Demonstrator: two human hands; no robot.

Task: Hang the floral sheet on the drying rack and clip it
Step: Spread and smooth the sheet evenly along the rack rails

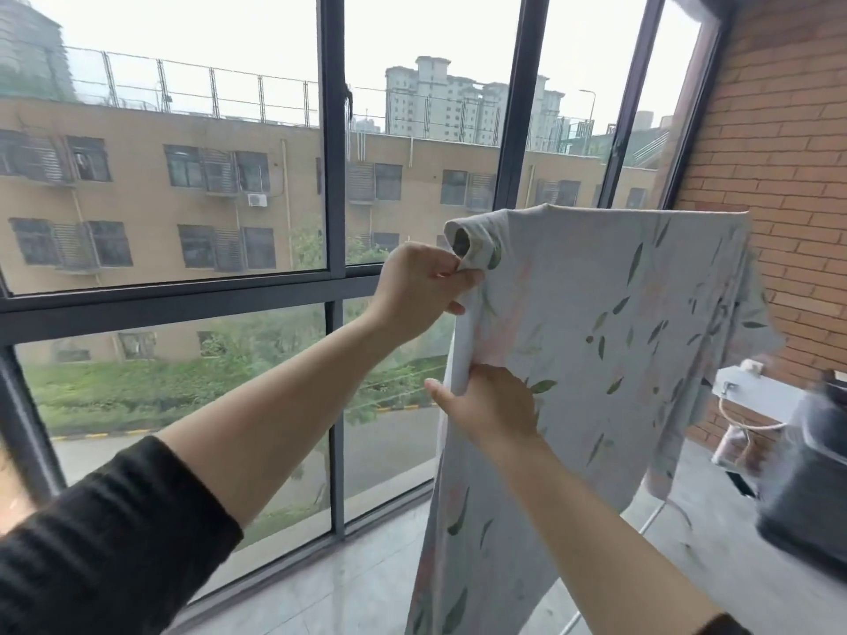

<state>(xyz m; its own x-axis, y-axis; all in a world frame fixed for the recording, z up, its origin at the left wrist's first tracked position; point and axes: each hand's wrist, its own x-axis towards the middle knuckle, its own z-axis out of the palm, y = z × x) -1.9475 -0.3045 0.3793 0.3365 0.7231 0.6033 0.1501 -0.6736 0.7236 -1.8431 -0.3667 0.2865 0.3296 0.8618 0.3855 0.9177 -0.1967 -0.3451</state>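
From the head view, the floral sheet point(596, 313) hangs draped over the top of the drying rack, which it hides, its pale leaf-printed cloth falling toward the floor in front of the window point(330, 176) and beside the brick wall point(788, 176). My left hand point(421, 286) pinches the sheet's left edge near the top, just under a rolled corner. My right hand point(490, 401) sits lower on that same edge, fingers closed around the fold, thumb out to the left.

Floral sheet point(596, 291) drapes over the hidden rack bar.
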